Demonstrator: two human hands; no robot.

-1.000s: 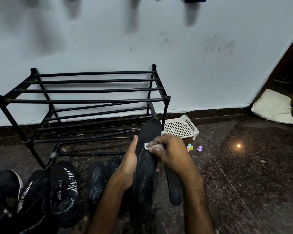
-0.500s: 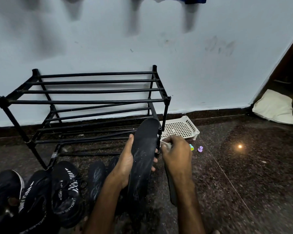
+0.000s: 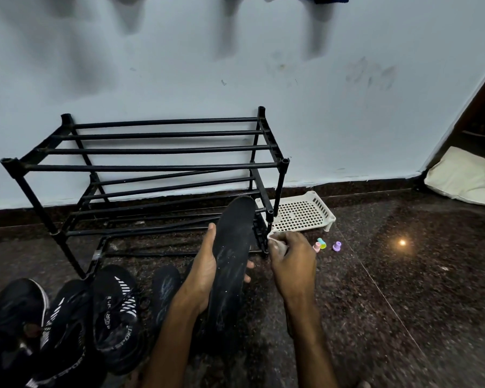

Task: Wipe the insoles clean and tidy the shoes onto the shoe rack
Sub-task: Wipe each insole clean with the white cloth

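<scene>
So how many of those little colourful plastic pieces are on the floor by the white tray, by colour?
Pink piece: 1
Teal-and-yellow piece: 1
Purple piece: 1
Total: 3

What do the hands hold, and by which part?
The left hand grips the black insole around its middle, thumb on one edge. The right hand pinches a small white wipe, clear of the insole.

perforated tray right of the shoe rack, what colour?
The tray is white, gridded with small holes; head view shows it best.
</scene>
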